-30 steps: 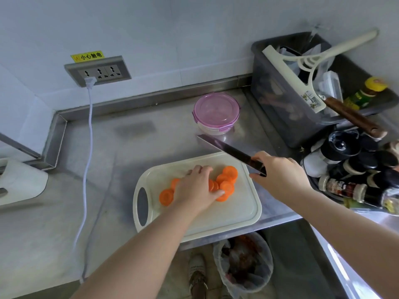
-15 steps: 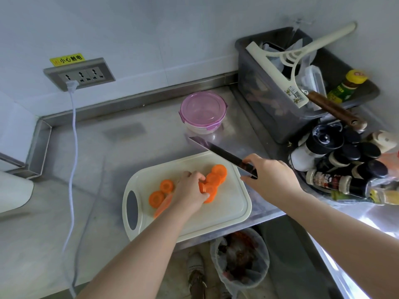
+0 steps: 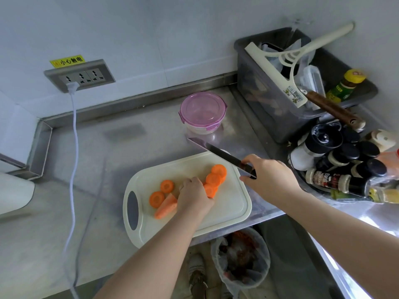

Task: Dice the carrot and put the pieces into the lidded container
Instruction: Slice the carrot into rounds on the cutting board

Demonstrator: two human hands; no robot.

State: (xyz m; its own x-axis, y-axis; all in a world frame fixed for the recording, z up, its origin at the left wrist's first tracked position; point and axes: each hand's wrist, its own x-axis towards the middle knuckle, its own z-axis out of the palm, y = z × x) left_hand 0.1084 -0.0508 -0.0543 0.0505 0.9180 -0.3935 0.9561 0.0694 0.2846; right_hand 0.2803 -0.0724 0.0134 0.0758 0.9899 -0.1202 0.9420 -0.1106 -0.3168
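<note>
Head view showed the left hand (image 3: 195, 197) pinching orange carrot rounds (image 3: 212, 183), the right hand (image 3: 269, 175) gripping a dark steel knife (image 3: 216, 152); fingertips wanted tucking before dicing.

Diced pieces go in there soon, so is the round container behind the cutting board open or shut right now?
Shut. The pink lid sits flat on the container, and its clips at the rim look folded down.

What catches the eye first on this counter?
Bright orange carrot slices on a white cutting board near the counter's front edge, the left hand curled over some. The right hand holds a big dark knife above the board's far edge; behind it sits a pink-lidded container, shut.
</note>
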